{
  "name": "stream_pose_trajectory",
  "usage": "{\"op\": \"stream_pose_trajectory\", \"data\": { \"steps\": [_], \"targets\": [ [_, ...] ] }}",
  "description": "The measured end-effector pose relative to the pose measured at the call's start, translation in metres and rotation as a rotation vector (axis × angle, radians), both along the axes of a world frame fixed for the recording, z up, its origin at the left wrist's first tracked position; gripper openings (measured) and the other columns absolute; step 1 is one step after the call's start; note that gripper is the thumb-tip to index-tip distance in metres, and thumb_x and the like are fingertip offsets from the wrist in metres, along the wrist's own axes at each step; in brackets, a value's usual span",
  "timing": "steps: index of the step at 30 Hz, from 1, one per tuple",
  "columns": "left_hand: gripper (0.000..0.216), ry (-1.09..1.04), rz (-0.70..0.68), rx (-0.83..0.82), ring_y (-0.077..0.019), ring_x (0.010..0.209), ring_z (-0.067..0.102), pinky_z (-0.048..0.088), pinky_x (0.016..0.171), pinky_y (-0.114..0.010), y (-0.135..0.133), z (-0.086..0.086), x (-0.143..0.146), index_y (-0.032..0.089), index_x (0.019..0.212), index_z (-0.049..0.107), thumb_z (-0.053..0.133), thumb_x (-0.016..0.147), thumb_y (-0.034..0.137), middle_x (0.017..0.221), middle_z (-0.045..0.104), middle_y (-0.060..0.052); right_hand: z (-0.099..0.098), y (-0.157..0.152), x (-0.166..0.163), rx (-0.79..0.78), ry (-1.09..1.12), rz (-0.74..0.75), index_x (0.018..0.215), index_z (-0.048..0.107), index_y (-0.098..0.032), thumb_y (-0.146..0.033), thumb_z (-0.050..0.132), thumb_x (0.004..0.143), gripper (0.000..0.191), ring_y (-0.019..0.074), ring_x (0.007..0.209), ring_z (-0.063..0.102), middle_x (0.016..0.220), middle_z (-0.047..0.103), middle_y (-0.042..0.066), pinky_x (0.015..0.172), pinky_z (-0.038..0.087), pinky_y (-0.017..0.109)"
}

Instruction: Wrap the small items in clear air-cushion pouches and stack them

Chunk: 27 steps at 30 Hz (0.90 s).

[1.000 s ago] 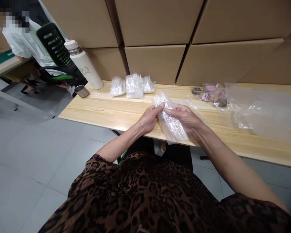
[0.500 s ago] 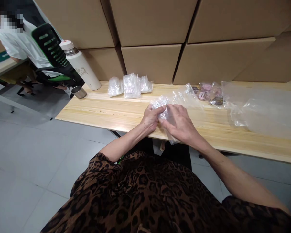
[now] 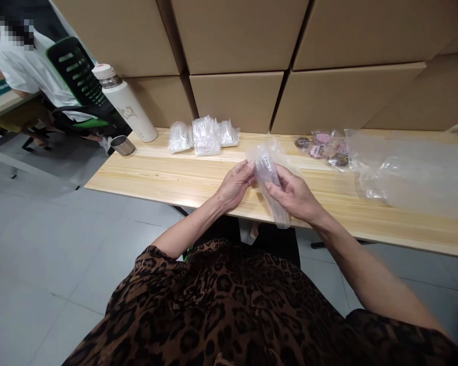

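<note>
Over the front edge of the table, a clear plastic bag with a pale, faintly purple content is held lengthwise between my hands. My right hand grips its right side, thumb in front and fingers behind. My left hand pinches the upper left side with fingertips partly hidden by the plastic. Small dark print shows near the top of the bag. Loose clear film spreads behind it. Right of my hands lie small packets with pink labels and dark contents.
Filled clear packets stand at the back of the wooden table. A white flask and a metal cup are at the left end. Flat plastic bags cover the right. Cardboard boxes rise behind; a seated person is far left.
The bag, earlier bunched in my left hand with film fanned to the right, is now a long narrow shape. My right hand has closed around its side, and my left grip has loosened to the fingertips.
</note>
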<state>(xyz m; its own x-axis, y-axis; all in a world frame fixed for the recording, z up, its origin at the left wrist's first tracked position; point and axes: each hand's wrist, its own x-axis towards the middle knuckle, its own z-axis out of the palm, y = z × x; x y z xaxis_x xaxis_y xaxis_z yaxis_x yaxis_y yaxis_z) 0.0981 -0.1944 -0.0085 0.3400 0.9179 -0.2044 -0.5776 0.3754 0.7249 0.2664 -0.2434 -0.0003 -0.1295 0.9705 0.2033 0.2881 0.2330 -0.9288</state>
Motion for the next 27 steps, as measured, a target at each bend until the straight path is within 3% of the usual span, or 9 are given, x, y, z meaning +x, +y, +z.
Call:
{"op": "stream_pose_trajectory", "data": {
  "steps": [3, 6, 8, 13, 15, 17, 21, 24, 27],
  "targets": [
    [0.015, -0.032, -0.102, 0.002, -0.015, 0.085, 0.072, 0.053, 0.094, -0.029, 0.0, -0.003, 0.005, 0.015, 0.093, 0.079, 0.088, 0.087, 0.026, 0.088, 0.079, -0.003, 0.008, 0.0, 0.004, -0.307, 0.387, 0.061, 0.107, 0.076, -0.02, -0.047, 0.085, 0.074, 0.044, 0.0205, 0.087, 0.069, 0.099, 0.077, 0.006, 0.082, 0.058, 0.033],
    [0.018, -0.058, -0.144, -0.015, -0.0169, 0.086, 0.074, 0.054, 0.097, -0.032, -0.002, -0.005, 0.012, 0.014, 0.093, 0.079, 0.09, 0.083, 0.022, 0.087, 0.08, -0.005, 0.01, -0.001, 0.004, -0.475, 0.535, 0.041, 0.101, 0.076, -0.019, -0.041, 0.091, 0.062, 0.047, 0.0173, 0.075, 0.066, 0.09, 0.076, 0.004, 0.072, 0.055, 0.03],
    [0.017, -0.057, -0.107, -0.033, -0.0176, 0.088, 0.075, 0.054, 0.099, -0.033, -0.003, -0.005, 0.016, 0.014, 0.091, 0.079, 0.091, 0.081, 0.021, 0.087, 0.08, -0.005, 0.007, 0.0, 0.006, -0.411, 0.457, -0.009, 0.108, 0.077, -0.02, -0.044, 0.091, 0.065, 0.051, 0.0194, 0.082, 0.069, 0.098, 0.078, 0.005, 0.077, 0.057, 0.032],
    [0.012, -0.046, 0.004, -0.038, -0.0161, 0.088, 0.075, 0.053, 0.101, -0.032, -0.002, -0.003, 0.017, 0.014, 0.091, 0.08, 0.087, 0.083, 0.014, 0.088, 0.082, -0.003, -0.004, 0.006, 0.026, 0.049, 0.078, -0.363, 0.119, 0.075, -0.023, -0.061, 0.085, 0.078, 0.056, 0.0281, 0.118, 0.068, 0.133, 0.072, 0.013, 0.102, 0.058, 0.047],
    [0.01, -0.053, -0.009, -0.021, -0.0136, 0.082, 0.073, 0.053, 0.097, -0.031, -0.001, -0.001, 0.014, 0.014, 0.09, 0.08, 0.087, 0.083, 0.014, 0.087, 0.082, -0.002, -0.006, 0.008, 0.037, 0.074, 0.09, -0.458, 0.119, 0.075, -0.025, -0.061, 0.083, 0.081, 0.054, 0.0281, 0.123, 0.067, 0.136, 0.072, 0.012, 0.104, 0.057, 0.048],
    [0.012, -0.068, -0.039, 0.005, -0.012, 0.079, 0.071, 0.053, 0.094, -0.03, 0.0, 0.001, 0.01, 0.014, 0.09, 0.08, 0.089, 0.082, 0.015, 0.087, 0.081, -0.001, -0.007, 0.009, 0.045, -0.055, 0.238, -0.414, 0.115, 0.077, -0.026, -0.057, 0.086, 0.08, 0.048, 0.0247, 0.112, 0.071, 0.125, 0.077, 0.009, 0.096, 0.061, 0.042],
    [0.025, -0.089, -0.124, 0.031, -0.0152, 0.085, 0.073, 0.053, 0.102, -0.035, 0.003, 0.004, 0.006, 0.013, 0.095, 0.079, 0.094, 0.078, 0.023, 0.091, 0.081, -0.003, -0.008, 0.009, 0.042, -0.397, 0.589, -0.175, 0.085, 0.078, -0.021, -0.043, 0.1, 0.065, 0.037, 0.0137, 0.068, 0.067, 0.082, 0.076, 0.002, 0.061, 0.058, 0.025],
    [0.03, -0.092, -0.174, 0.057, -0.0183, 0.094, 0.074, 0.05, 0.109, -0.039, 0.005, 0.005, 0.004, 0.013, 0.099, 0.078, 0.095, 0.078, 0.026, 0.094, 0.08, -0.005, -0.012, 0.012, 0.03, -0.455, 0.76, -0.095, 0.082, 0.078, -0.019, -0.036, 0.106, 0.055, 0.042, 0.0093, 0.064, 0.066, 0.076, 0.075, 0.0, 0.062, 0.059, 0.018],
    [0.034, -0.067, -0.182, 0.107, -0.0194, 0.1, 0.074, 0.048, 0.113, -0.038, 0.007, 0.003, 0.003, 0.014, 0.099, 0.077, 0.096, 0.075, 0.028, 0.094, 0.079, -0.003, -0.017, 0.015, 0.016, -0.461, 0.798, -0.029, 0.088, 0.079, -0.02, -0.036, 0.105, 0.057, 0.043, 0.012, 0.065, 0.07, 0.079, 0.078, 0.001, 0.066, 0.063, 0.022]
  ]
}}
